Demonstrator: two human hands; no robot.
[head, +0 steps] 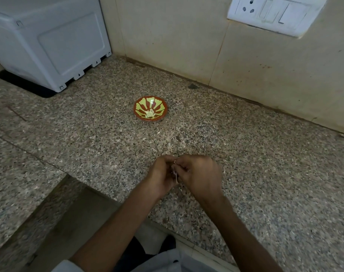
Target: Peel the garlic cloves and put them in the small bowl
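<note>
- My left hand (161, 173) and right hand (198, 173) met fingertip to fingertip, both pinching one garlic clove (175, 168), a strip of skin hanging from it.
- One small bowl (136, 109) stood well beyond them, holding a little heap of peeled cloves (150, 113); I could not count them.
- Speckled granite counter (245, 154) lay under everything, with one white appliance (49, 42) at far left and one switch plate (275, 14) on the tiled wall (167, 36).
</note>
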